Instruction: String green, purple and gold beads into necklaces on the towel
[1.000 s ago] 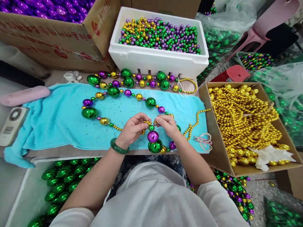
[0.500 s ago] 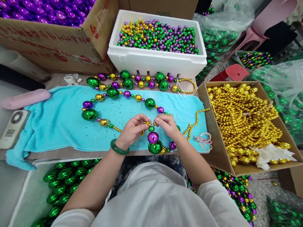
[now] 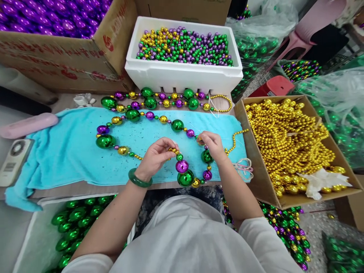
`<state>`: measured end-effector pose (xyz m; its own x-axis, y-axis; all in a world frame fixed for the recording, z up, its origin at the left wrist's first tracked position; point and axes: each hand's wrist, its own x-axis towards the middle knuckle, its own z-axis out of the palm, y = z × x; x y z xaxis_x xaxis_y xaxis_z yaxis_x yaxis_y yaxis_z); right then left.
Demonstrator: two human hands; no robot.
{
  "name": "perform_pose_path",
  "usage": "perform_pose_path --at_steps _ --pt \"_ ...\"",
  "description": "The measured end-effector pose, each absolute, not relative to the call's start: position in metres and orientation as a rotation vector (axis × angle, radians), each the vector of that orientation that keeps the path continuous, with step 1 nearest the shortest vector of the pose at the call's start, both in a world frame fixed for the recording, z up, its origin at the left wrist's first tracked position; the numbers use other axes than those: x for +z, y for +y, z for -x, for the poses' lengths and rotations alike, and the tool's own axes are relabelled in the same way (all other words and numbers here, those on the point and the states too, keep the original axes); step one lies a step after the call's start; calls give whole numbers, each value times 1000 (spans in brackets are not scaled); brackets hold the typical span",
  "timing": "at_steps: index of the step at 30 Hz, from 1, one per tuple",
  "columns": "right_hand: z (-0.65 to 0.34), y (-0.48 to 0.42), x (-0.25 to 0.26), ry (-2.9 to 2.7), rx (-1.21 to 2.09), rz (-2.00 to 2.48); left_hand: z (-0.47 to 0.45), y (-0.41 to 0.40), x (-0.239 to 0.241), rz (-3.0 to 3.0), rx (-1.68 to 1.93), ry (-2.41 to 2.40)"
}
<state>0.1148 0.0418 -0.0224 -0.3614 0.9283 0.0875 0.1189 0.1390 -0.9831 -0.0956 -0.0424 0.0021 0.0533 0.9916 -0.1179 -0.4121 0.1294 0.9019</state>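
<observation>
A bead necklace point(image 3: 185, 177) of green, purple and gold beads lies in a loop on a turquoise towel point(image 3: 76, 151). My left hand point(image 3: 157, 155), a green bangle at its wrist, pinches the small gold beads at one end of the strand, just above a small green bead and a large purple one. To the right, my right hand point(image 3: 212, 144) hovers over the loop's right side with thumb and forefinger together. What they pinch is too small to make out. Thin pale thread shows faintly on the towel near that hand.
A finished-looking strand point(image 3: 150, 102) lies behind the towel. Behind it stands a white foam box point(image 3: 182, 72) of small beads. Gold bead chains fill a carton point(image 3: 260, 182) at right, beside small pink-handled snips point(image 3: 243, 167). Green balls point(image 3: 76, 216) sit in a bin below left.
My right hand has moved right, away from my left hand and the small green bead. My left hand keeps its pinch on the gold beads. The whole view has shifted slightly.
</observation>
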Motion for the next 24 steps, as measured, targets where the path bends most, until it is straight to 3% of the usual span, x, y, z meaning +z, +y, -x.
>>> perform_pose_path --at_steps 6,9,11,15,17,24 --pt "-140 74 -48 -1845 753 1686 97 -39 3 -981 1166 1190" --pt "-142 75 -46 -1922 526 1786 95 -39 6 -1028 1155 1198" --pt "-130 63 -38 -1878 634 1632 92 -38 7 -1035 1164 1206" --pt "-88 26 -18 -1846 1429 1085 88 -37 4 -1127 1227 1231" --pt "-72 12 -5 -1883 1673 1048 90 -40 2 -1244 1246 1294" --pt "-80 11 78 -1894 1639 1123 125 -58 9 -1571 739 1357"
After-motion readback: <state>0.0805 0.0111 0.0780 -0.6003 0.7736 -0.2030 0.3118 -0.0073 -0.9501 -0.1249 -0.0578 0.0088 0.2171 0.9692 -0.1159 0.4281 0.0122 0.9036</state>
